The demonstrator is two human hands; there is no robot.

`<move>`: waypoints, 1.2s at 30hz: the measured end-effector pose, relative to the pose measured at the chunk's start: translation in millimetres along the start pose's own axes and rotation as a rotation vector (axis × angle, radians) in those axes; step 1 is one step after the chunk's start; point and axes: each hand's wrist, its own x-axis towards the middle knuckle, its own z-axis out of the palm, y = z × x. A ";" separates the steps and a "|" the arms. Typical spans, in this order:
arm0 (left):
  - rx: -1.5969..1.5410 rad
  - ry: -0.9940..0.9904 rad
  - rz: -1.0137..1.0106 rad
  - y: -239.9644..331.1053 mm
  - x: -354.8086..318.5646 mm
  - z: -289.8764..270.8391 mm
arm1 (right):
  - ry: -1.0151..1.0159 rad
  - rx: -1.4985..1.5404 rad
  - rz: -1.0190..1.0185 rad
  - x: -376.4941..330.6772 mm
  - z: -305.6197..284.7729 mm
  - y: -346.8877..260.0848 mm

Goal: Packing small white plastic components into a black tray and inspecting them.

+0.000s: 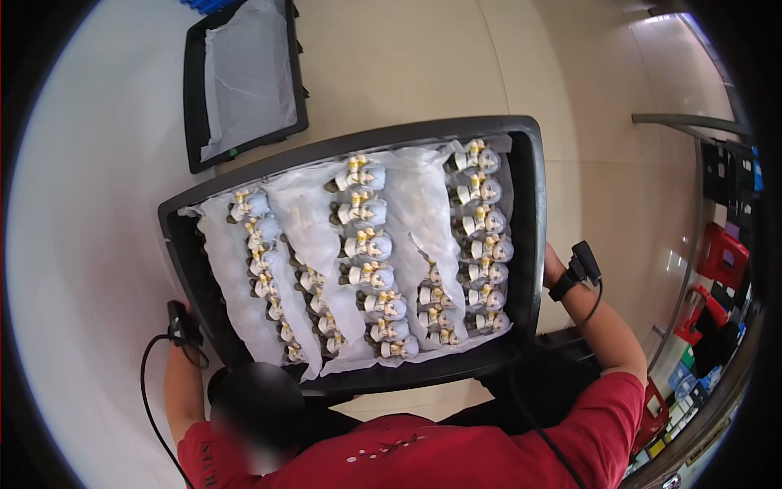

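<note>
Both hands are on a big black tray (529,212), one at each side. The left hand (186,326) sits at the tray's left edge, mostly hidden under the rim, so only the wrist with a small black device and a trailing cable shows; I cannot tell how the fingers are set. The right hand (551,265) is tucked against the right wall of the tray, its fingers out of sight behind it too, and its wrist wears a black strap with a device and cable. The tray appears carried, held up in front of the person in the red shirt (456,452), tilted a little with its far right corner highest.

Inside the tray lies crumpled white paper (309,220), and on it stand small figurines (366,273) in pale grey-white with yellow tops, packed in five rough rows running front to back. The paper folds up between the rows.

Below the tray is a pale floor (407,57). A second black tray (195,122) rests there, well apart at the upper left, holding only a white sheet (244,73). Off to the right, red and black crates (721,257) stand along the wall, too bent by the lens to read clearly.
</note>
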 end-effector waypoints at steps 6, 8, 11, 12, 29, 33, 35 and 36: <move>-0.100 0.027 -0.215 31.3 -19.6 7.4 | -0.108 -0.147 0.096 -18.6 -33.4 38.5; -0.280 0.107 -0.380 45.6 -37.1 3.2 | -0.113 -0.129 0.129 -11.8 -38.9 45.3; -0.346 0.288 -0.460 74.3 -77.9 -5.1 | -0.192 -0.113 0.141 -8.1 -11.2 32.8; -0.399 0.038 -0.376 87.5 -84.2 -0.6 | -0.219 -0.128 0.141 1.2 -9.1 30.6; 0.099 0.287 -0.089 139.5 -165.7 100.2 | -0.575 -0.251 0.072 73.0 133.7 14.0; 0.225 0.527 0.068 171.6 -189.8 152.5 | -0.579 -0.222 0.065 65.7 104.2 23.7; 0.854 0.355 0.274 187.6 -208.8 189.2 | -0.586 -0.208 0.063 60.2 88.4 22.9; 0.862 0.244 0.248 187.3 -211.8 208.2 | -0.589 -0.201 0.063 57.2 79.8 22.6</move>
